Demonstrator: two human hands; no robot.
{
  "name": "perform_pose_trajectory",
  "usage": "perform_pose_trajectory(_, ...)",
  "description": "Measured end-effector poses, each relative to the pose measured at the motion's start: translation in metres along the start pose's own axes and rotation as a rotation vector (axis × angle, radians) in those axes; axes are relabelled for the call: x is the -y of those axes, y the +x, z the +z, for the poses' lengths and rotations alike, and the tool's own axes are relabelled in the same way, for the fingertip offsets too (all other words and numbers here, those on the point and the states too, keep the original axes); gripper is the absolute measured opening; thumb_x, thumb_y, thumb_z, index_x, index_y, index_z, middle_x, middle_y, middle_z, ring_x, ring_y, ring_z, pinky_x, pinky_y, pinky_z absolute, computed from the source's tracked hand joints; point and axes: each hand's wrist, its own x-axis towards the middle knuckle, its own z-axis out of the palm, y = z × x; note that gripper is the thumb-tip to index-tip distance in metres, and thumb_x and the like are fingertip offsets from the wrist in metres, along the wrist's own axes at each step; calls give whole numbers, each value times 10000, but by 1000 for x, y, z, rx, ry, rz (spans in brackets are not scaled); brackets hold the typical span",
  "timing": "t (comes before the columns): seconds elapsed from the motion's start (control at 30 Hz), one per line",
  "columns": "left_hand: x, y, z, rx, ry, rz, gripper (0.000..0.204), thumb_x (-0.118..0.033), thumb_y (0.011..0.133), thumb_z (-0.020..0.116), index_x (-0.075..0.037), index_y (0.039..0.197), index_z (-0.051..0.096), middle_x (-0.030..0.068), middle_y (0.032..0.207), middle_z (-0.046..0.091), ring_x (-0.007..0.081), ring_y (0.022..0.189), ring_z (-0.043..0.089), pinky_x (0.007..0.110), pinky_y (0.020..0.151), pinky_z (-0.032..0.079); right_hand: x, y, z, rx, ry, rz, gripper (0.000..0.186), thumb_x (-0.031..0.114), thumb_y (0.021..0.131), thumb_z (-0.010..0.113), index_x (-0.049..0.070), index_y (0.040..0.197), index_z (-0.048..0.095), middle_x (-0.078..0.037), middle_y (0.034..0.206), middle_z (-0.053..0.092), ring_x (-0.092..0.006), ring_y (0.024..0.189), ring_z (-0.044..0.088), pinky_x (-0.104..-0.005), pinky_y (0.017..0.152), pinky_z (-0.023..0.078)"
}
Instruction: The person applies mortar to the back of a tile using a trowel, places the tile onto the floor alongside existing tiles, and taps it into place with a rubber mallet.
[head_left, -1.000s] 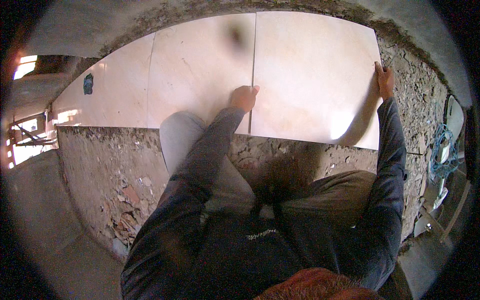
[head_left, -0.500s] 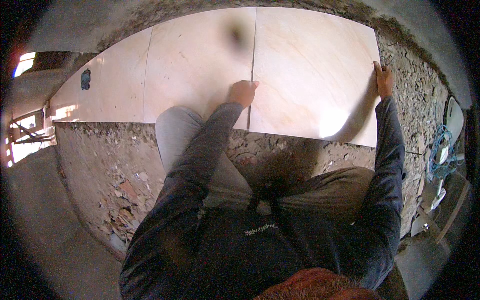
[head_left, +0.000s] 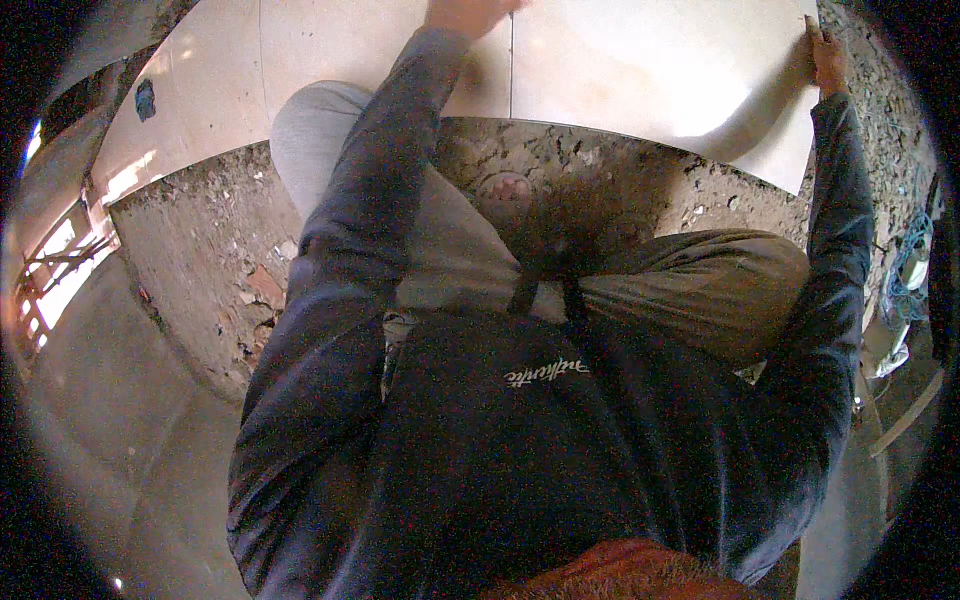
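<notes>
A large cream floor tile (head_left: 610,70) lies on rough ground in front of me, its near edge over bare soil. A narrow joint separates it from other pale tiles (head_left: 350,40) running to the left. At the upper border of the picture, my left hand (head_left: 472,14) rests by that joint. Its fingers look closed and are partly cut off, so whatever they pinch is hidden. My right hand (head_left: 828,62) grips the tile's right edge, with fingertips against the rim.
Dirt and rubble (head_left: 190,240) spread between my folded legs and the tiles. A small dark blue lump (head_left: 145,100) sits on the far left tiles. Tangled blue cord (head_left: 908,270) lies at the right, beside a pale strip (head_left: 905,415). Light enters through an opening (head_left: 65,250) at the left.
The view has tilted down, so tiles and hands appear higher in the picture. Both hands stay at the joint and the right edge; the far tile edges are now out of view.
</notes>
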Motion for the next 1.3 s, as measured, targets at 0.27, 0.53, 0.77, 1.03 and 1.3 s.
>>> perform_pose_trajectory(0.27,-46,-38,-14,56,-60,65,1309,-708,702,747,31,1578,114,283,1650,54,388,1548,50,600,1203,120,-6,4,2,93,-211,-166,706,671,920,539,93,1316,628,-188,1145,697,-348,1123,650,-421,957,492)
perform_pose_trajectory(0.53,-4,-45,43,-175,24,229,1268,-695,652,798,87,1510,286,338,1570,273,465,1473,267,516,1202,261,93,-94,18,184,-382,-249,271,289,963,572,43,960,685,-163,986,700,-314,892,655,-467,750,513)
perform_pose_trajectory(0.77,-42,-45,8,-10,31,174,1364,-488,590,909,48,1570,125,274,1652,81,371,1547,96,544,1214,191,189,-199,-43,-610,-386,-616,465,430,876,682,-6,1034,722,-264,1110,661,-394,999,657,-477,873,517)
perform_pose_trajectory(1.03,-45,-64,-1,93,126,119,1405,-573,574,885,62,1561,112,300,1640,62,415,1526,139,540,1214,218,133,-318,34,-576,-335,-409,642,566,954,538,76,1366,584,-187,1397,558,-458,1394,395,-592,1182,231)
perform_pose_trajectory(1.3,-44,-71,12,114,75,73,1498,-595,511,897,68,1564,64,296,1642,24,417,1529,104,434,1244,211,156,-322,12,-673,-305,-433,723,617,924,528,27,1338,582,-213,1364,574,-474,1360,426,-618,1175,227)
